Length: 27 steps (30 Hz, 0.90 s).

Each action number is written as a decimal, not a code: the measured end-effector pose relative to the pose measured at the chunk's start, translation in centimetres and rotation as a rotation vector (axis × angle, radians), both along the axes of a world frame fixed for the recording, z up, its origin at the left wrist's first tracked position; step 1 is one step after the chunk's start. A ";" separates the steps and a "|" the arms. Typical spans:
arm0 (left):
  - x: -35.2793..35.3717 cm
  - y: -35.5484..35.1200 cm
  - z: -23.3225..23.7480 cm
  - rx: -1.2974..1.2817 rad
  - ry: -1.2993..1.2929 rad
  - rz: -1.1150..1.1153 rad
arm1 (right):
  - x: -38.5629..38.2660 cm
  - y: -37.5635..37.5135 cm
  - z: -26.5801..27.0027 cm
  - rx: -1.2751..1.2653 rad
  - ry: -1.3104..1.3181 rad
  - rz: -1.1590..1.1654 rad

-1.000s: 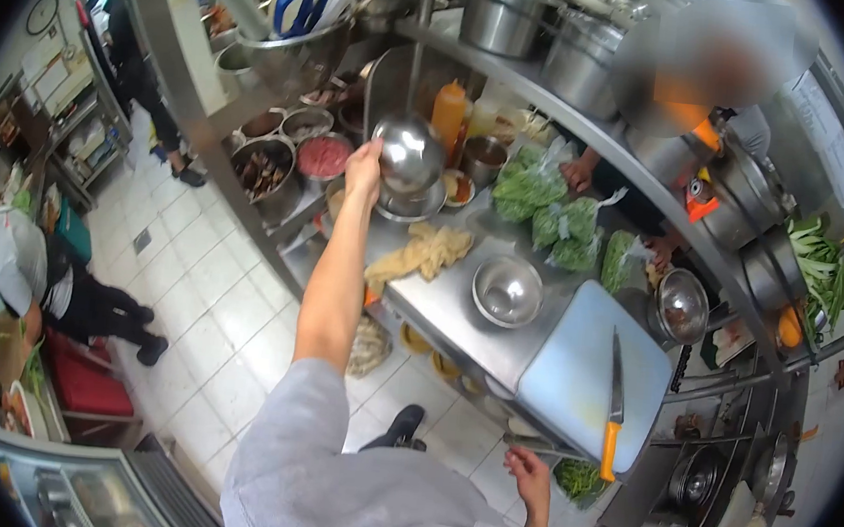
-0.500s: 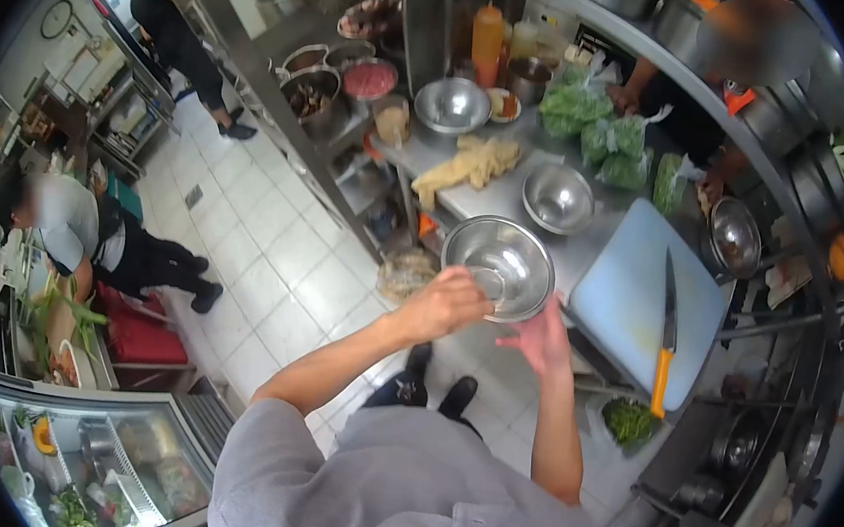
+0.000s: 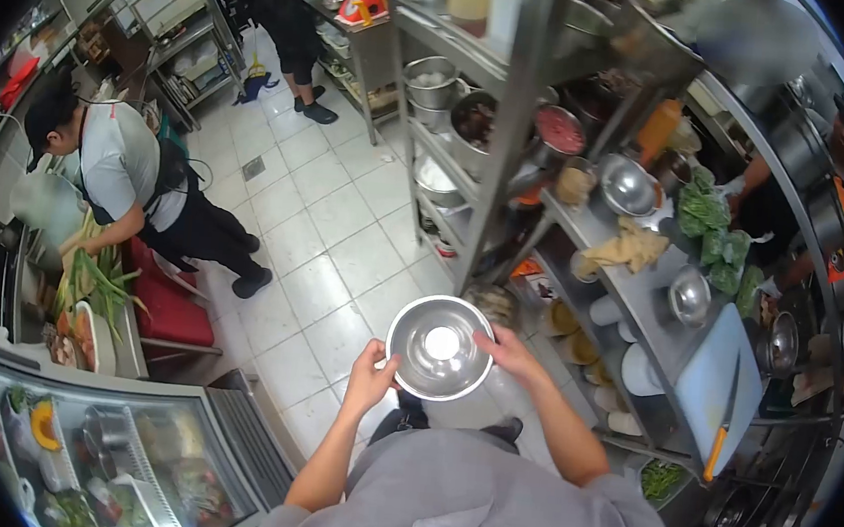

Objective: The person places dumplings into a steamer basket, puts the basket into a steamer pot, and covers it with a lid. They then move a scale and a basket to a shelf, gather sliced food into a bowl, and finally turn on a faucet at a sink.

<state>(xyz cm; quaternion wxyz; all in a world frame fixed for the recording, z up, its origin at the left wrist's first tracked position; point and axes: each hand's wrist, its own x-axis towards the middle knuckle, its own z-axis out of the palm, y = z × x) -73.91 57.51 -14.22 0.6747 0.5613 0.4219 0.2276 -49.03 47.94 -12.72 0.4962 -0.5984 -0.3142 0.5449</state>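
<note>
A shiny steel mixing bowl (image 3: 414, 358) is held level in front of my body, above the tiled floor. My left hand (image 3: 369, 379) grips its left rim, thumb over the edge and fingers beneath. On the opposite side, my right hand (image 3: 517, 359) clasps the right rim with its thumb on top. A bright glare lies at the bottom of the bowl, and I see no food in it. Both hands' fingers under the bowl are partly hidden.
Right: a steel counter holds a blue cutting board (image 3: 707, 389), an orange-handled knife (image 3: 718, 445), another bowl (image 3: 689, 295) and a yellow cloth (image 3: 627, 245). A shelf rack (image 3: 495, 170) stands ahead. Left: a glass-topped fridge (image 3: 166, 437), a red chair (image 3: 163, 296) and a person (image 3: 130, 158) handling green stalks.
The view and my body have turned left, away from the counter, with the bowl. My left hand, earlier pinched over the bowl's near edge, now grips its left rim.
</note>
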 end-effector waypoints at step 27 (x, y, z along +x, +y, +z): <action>-11.2 53.5 -5.4 -0.062 0.172 0.239 | 16.4 50.7 12.1 -0.322 -0.997 -0.028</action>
